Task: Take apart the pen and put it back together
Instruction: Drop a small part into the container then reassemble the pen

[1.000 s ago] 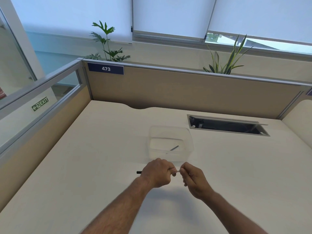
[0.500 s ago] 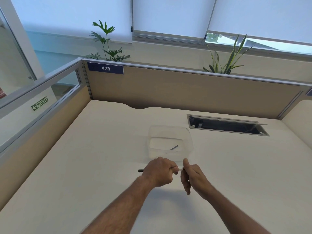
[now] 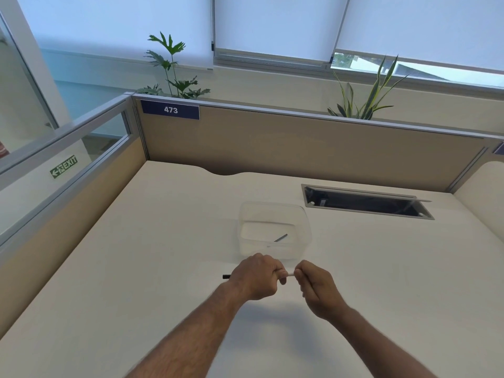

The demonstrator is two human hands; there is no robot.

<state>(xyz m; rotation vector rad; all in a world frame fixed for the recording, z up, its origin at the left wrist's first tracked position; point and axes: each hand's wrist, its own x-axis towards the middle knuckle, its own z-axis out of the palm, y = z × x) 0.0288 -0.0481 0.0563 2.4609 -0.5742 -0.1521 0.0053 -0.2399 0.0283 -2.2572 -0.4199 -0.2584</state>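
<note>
I hold the pen [image 3: 290, 274] level above the desk, just in front of me. My left hand [image 3: 256, 276] is wrapped around its barrel, and the black end [image 3: 226, 276] sticks out to the left of my fist. A short white stretch of the pen shows between my hands. My right hand [image 3: 313, 285] pinches the pen's right end with its fingers curled. A small dark pen part [image 3: 281, 237] lies inside the clear plastic container [image 3: 242, 214] just behind my hands.
The cream desk [image 3: 136, 268] is bounded by beige partitions [image 3: 300, 148] at the back and left. An open cable tray slot [image 3: 365, 203] is set into the desk at the back right. Two plants [image 3: 174, 69] stand behind the partition.
My right hand's fingers, spread half a second ago, have curled shut on the pen's right end. My left hand and the pen have barely moved.
</note>
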